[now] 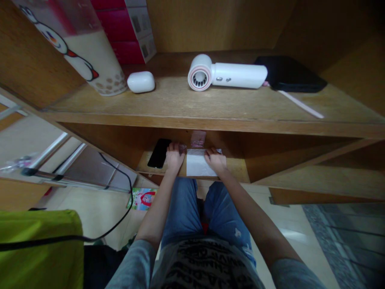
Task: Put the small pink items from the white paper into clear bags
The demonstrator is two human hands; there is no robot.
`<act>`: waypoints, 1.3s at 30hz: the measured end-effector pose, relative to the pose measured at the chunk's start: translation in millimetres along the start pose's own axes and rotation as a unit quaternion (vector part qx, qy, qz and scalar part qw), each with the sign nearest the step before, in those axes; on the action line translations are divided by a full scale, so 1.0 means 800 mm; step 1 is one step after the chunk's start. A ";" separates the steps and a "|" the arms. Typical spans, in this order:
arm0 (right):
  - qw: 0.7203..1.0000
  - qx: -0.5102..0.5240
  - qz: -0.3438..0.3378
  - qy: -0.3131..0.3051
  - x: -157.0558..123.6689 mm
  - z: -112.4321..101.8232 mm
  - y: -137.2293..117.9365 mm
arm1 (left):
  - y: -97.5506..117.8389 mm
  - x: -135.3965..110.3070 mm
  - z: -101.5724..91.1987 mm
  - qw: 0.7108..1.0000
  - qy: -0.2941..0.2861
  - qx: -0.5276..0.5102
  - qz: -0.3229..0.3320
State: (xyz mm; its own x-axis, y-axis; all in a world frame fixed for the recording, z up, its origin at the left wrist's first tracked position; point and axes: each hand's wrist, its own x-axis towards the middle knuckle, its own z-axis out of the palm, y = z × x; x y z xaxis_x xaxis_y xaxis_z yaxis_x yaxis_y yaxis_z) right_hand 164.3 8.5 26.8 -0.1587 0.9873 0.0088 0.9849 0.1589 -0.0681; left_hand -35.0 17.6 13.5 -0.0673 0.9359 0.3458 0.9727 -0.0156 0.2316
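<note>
My left hand (175, 157) rests on the low wooden shelf (237, 168), its fingers at a small clear plastic piece (182, 149). My right hand (215, 159) lies with its fingers on the top edge of a white paper sheet (197, 165). A black smartphone (159, 153) sits left of my left hand, close to it. Behind the sheet lies a translucent pink packet (197, 139). The fingers partly hide the sheet's upper edge, and I cannot tell whether either hand grips anything.
The shelf above holds a white handheld fan (227, 72), a white oval case (140, 82), a penguin-printed tumbler (93, 52), a black pouch (290, 74) and a white stick (300, 104). A black cable (128, 200) hangs left, above a tiled floor.
</note>
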 end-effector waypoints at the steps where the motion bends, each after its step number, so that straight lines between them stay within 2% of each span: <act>1: 1.000 0.002 0.000 0.003 0.000 0.001 0.000 | -0.001 0.000 -0.001 1.000 0.004 -0.004 0.001; 10: 1.000 0.015 0.005 0.010 0.001 0.002 0.002 | 0.003 0.004 -0.014 0.999 0.025 -0.020 -0.020; 17: 1.000 0.014 0.011 0.005 0.000 0.000 0.001 | 0.009 0.003 -0.005 1.000 -0.016 -0.012 -0.023; 24: 1.000 0.020 0.007 0.009 0.001 0.002 0.003 | 0.007 0.001 -0.010 0.999 0.007 -0.035 -0.013; 30: 1.000 0.014 0.002 -0.003 0.000 -0.003 0.003 | 0.009 0.015 -0.017 0.999 0.012 -0.033 -0.010; 32: 1.000 0.018 0.004 0.004 0.000 -0.003 0.003 | 0.010 0.020 -0.014 0.999 -0.006 -0.029 0.011; 37: 0.999 0.031 0.011 0.023 0.001 0.002 0.003 | 0.012 0.020 0.004 0.994 -0.102 0.017 0.029; 39: 0.999 0.033 0.016 0.025 0.002 0.005 0.003 | 0.011 0.016 0.010 0.992 -0.115 0.031 0.038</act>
State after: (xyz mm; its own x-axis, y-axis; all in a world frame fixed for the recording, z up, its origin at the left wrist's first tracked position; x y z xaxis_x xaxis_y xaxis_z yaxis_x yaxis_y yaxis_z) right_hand 166.5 10.5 22.8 -0.1223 0.9910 0.0546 0.9826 0.1286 -0.1343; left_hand -25.3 32.5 13.0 0.0518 0.9886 0.1410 0.9853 -0.0736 0.1544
